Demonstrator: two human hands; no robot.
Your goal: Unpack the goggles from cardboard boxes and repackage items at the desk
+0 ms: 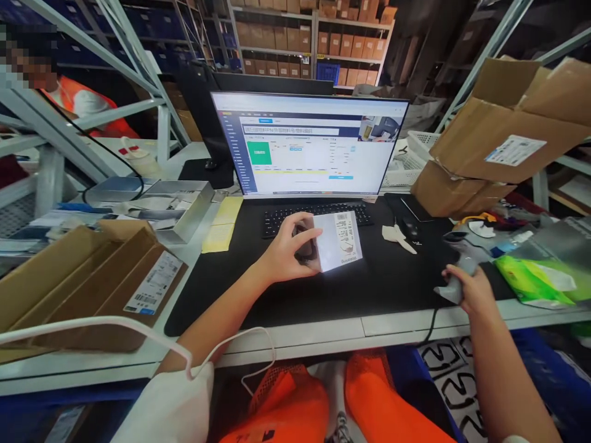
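In the head view my left hand (289, 249) is closed around a small white box (337, 241), holding it above the black desk mat (277, 301) in front of the keyboard (272, 223). Black print and a barcode show on the box's right part. My right hand (475, 288) grips the handle of a grey barcode scanner (462, 261) near the right end of the mat. The scanner's cable runs down over the desk's front edge. A lit monitor (300, 154) stands behind the keyboard.
At left lies an open cardboard box (78, 283), near a grey tray (184, 215) of papers and yellow slips (222, 224). At right are stacked cartons (508, 135), a mouse (409, 229), and a green plastic pack (530, 280). A co-worker's orange vest (69, 92) shows far left.
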